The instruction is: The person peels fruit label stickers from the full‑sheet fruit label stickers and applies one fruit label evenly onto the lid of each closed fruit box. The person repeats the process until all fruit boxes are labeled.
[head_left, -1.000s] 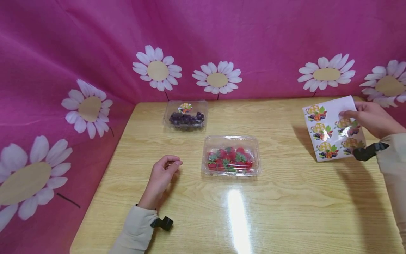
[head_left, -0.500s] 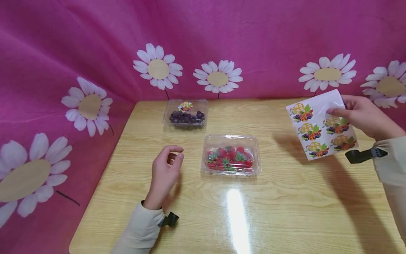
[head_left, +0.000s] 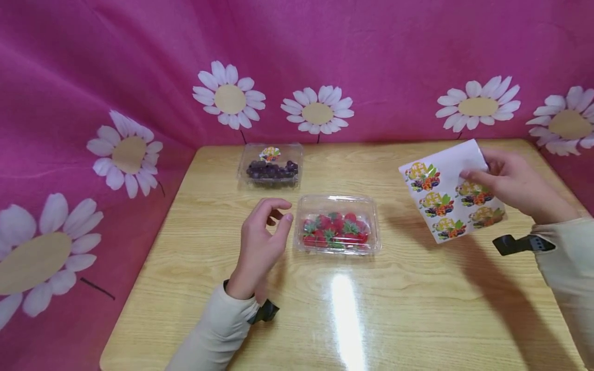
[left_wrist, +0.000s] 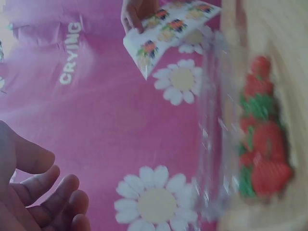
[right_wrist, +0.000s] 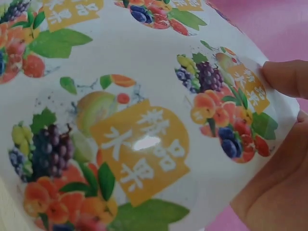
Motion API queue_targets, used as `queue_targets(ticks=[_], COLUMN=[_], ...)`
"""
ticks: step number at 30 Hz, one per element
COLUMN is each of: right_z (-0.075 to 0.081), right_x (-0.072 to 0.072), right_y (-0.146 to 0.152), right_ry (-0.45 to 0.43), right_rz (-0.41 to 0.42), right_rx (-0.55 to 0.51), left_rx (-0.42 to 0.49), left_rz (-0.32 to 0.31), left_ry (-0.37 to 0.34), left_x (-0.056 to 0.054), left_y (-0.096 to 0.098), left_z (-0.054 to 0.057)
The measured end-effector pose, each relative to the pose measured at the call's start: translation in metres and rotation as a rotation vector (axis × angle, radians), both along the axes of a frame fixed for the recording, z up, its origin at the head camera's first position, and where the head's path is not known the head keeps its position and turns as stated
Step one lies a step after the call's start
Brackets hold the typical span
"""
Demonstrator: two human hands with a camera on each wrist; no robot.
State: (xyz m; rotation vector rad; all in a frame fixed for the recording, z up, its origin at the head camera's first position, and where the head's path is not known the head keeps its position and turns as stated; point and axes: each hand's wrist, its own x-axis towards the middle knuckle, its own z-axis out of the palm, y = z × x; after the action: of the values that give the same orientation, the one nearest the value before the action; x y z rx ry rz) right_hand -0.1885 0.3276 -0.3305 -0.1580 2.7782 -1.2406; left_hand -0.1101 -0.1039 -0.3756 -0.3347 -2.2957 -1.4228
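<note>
In the head view my right hand (head_left: 524,185) pinches a white sheet of fruit stickers (head_left: 445,198) by its upper right edge, thumb on the printed face. Several colourful fruit labels fill the sheet, with a bare patch near its top; the right wrist view shows the stickers (right_wrist: 139,144) up close. My left hand (head_left: 262,242) holds nothing, its fingers loosely curved, just left of a clear plastic box of strawberries (head_left: 336,232). That box lies lid-up in the middle of the table; its strawberries (left_wrist: 267,144) also show in the left wrist view.
Behind and to the left, a second clear box of dark grapes (head_left: 271,172) carries one fruit sticker (head_left: 270,154) on its lid. A pink cloth (head_left: 394,56) with white daisies rises along the back and left sides of the wooden table (head_left: 417,309).
My right hand has brought the sticker sheet leftward, closer to the strawberry box. My left hand has moved right and away from me, up beside that box. Both boxes stay in place.
</note>
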Motion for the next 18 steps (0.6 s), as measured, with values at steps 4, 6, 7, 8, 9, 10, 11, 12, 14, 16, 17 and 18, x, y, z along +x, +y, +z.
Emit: queue_targets(ticks=[4,6,7,8,9,10,11,12,14,16,17,18], right_z=[0.002,0.002,0.003,0.004,0.004,0.004,0.005,0.005,0.006,0.007,0.007,0.008], right_x=[0.007,0.011,0.013,0.015,0.018,0.020,0.022,0.024,0.028,0.031,0.033,0.034], right_y=[-0.011,-0.016,-0.017,-0.019,-0.020,-0.022,-0.023,-0.025,-0.028,-0.031,-0.032,-0.034], right_ry=[-0.011,0.000,0.002,0.006,0.014,0.023,0.033,0.038,0.050,0.060,0.065,0.068], right_rz=[0.035,0.049,0.056,0.063,0.069,0.076,0.082,0.088,0.093,0.102,0.107,0.116], right_rx=[0.016,0.022,0.023,0.016,0.014,0.008,0.006,0.005,0.007,0.018,0.027,0.033], left_rx=[-0.006,-0.019,-0.027,-0.033,-0.039,-0.047,-0.052,-0.059,-0.077,-0.097,-0.106,-0.117], left_rz=[-0.057,-0.083,-0.096,-0.110,-0.125,-0.138,-0.152,-0.167,-0.184,-0.193,-0.197,-0.198], left_ry=[0.040,0.039,0.032,0.024,0.016,0.015,0.014,0.016,0.029,0.059,0.074,0.091], left_x=[-0.003,-0.005,-0.006,-0.007,-0.008,-0.010,-0.011,-0.013,-0.016,-0.019,-0.021,-0.022], left_y=[0.018,0.027,0.032,0.036,0.040,0.044,0.047,0.050,0.055,0.060,0.063,0.066], left_z=[0.008,0.011,0.013,0.014,0.014,0.014,0.014,0.014,0.013,0.013,0.012,0.012])
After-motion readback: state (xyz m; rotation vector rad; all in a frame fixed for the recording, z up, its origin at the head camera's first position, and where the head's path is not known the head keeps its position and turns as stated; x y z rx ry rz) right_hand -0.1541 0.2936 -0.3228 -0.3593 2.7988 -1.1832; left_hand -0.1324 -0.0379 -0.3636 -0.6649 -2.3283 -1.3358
